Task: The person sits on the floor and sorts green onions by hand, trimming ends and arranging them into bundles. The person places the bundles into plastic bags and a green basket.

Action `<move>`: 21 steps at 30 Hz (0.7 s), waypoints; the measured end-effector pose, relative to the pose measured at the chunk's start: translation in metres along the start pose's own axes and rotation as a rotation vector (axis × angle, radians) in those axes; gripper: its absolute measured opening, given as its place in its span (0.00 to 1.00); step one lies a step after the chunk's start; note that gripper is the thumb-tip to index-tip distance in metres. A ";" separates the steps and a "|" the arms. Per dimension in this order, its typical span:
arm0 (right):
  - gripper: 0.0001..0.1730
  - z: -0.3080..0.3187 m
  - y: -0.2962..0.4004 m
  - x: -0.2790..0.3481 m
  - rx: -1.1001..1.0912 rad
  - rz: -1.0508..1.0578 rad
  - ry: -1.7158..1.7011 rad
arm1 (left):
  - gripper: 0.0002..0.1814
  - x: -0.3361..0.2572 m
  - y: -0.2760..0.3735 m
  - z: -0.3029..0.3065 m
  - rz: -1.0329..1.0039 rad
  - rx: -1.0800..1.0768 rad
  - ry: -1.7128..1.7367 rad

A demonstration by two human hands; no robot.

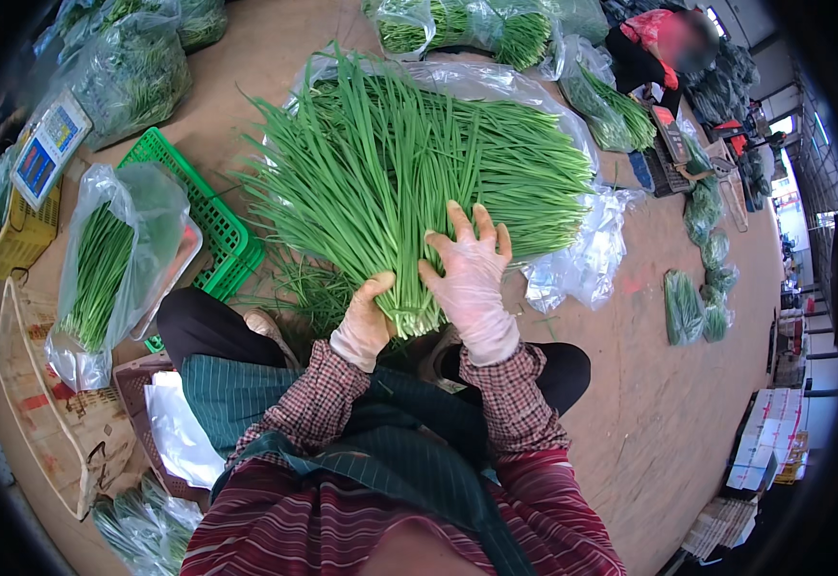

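Observation:
A large fanned bunch of garlic chives (383,194) stands with its pale cut ends towards me. Around its left side, near those ends, my left hand (365,317), in a thin clear glove, grips the stalks. My right hand (470,277), gloved the same way, lies against the right side of the bunch with its fingers spread. Beyond it, a thick heap of garlic chives (534,169) lies on a clear plastic sheet (559,108), partly hidden by the bunch. Loose trimmed leaves (311,288) lie on the floor by my left hand.
On the left, a bagged bunch of chives (98,273) rests beside a green plastic crate (235,252) and a scale display (51,147). Filled bags (130,86) stand at the upper left. Small bagged bunches (684,309) lie on the right. Another person (649,54) sits at the upper right.

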State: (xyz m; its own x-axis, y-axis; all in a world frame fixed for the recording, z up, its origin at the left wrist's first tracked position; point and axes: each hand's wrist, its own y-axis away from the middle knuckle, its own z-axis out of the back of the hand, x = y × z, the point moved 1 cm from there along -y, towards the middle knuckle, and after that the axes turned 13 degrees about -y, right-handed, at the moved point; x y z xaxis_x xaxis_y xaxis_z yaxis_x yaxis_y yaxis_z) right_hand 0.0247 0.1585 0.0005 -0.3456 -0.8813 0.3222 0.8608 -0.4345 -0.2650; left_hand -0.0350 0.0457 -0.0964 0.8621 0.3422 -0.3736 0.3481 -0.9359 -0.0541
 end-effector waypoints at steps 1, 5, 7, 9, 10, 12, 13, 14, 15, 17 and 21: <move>0.36 -0.003 -0.001 0.004 0.028 0.000 -0.018 | 0.31 0.002 0.001 0.003 0.010 0.108 0.055; 0.52 -0.008 0.000 0.016 0.129 -0.016 -0.092 | 0.31 0.001 0.013 -0.021 0.064 -0.288 -0.013; 0.52 -0.011 0.005 -0.001 0.070 -0.022 -0.176 | 0.33 0.003 0.013 -0.002 0.069 -0.328 -0.036; 0.50 -0.008 0.011 -0.021 0.057 -0.112 -0.264 | 0.35 0.003 0.010 0.003 0.046 -0.293 -0.019; 0.48 -0.003 0.013 -0.026 0.023 -0.133 -0.232 | 0.36 -0.002 0.006 -0.010 0.023 -0.235 0.007; 0.43 0.004 0.014 -0.025 -0.035 -0.193 -0.154 | 0.35 -0.003 0.000 -0.014 -0.045 -0.176 -0.013; 0.42 0.004 0.013 -0.022 -0.047 -0.163 -0.139 | 0.35 -0.002 0.000 -0.013 -0.049 -0.170 0.012; 0.41 0.003 0.012 -0.019 -0.059 -0.133 -0.123 | 0.35 0.000 0.000 -0.013 -0.054 -0.165 0.037; 0.40 0.002 0.011 -0.015 -0.070 -0.102 -0.109 | 0.35 0.000 0.000 -0.013 -0.059 -0.161 0.062; 0.35 0.008 0.006 -0.005 -0.155 0.061 -0.141 | 0.33 -0.002 0.002 -0.011 -0.054 -0.162 -0.018; 0.43 0.005 -0.014 0.008 -0.098 0.174 -0.119 | 0.30 0.006 0.005 0.014 0.011 -0.135 -0.101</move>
State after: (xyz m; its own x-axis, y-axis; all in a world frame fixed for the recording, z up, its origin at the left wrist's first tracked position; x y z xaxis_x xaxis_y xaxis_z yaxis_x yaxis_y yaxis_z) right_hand 0.0113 0.1583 0.0118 -0.1432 -0.9190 0.3674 0.8613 -0.2986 -0.4111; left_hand -0.0337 0.0419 -0.1118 0.8272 0.3150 -0.4654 0.3906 -0.9177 0.0729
